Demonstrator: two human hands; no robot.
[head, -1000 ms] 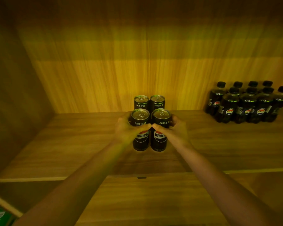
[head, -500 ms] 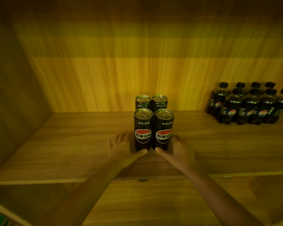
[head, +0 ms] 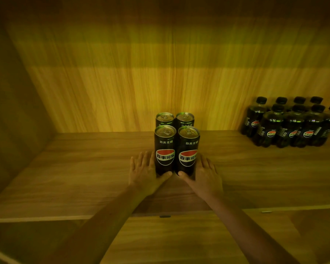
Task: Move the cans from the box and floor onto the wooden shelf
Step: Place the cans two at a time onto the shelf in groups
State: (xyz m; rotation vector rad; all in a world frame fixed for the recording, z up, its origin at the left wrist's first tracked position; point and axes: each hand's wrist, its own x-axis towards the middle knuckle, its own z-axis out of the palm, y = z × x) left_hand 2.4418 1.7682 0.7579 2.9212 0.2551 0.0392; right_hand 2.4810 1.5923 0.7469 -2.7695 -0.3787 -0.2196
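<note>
The wooden shelf carries four cans and nine bottles; left hand and right hand, grip spread, flank the front two.

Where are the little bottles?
In the head view, the cola bottles stand bunched at the far right of the wooden shelf, against the back wall, right of the four cans.

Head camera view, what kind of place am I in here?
Probably a shop or stockroom display shelf being restocked. A deep wooden shelf holds four identical black cola cans squared into a block, and a group of matching cola bottles stands at the back right.
</note>
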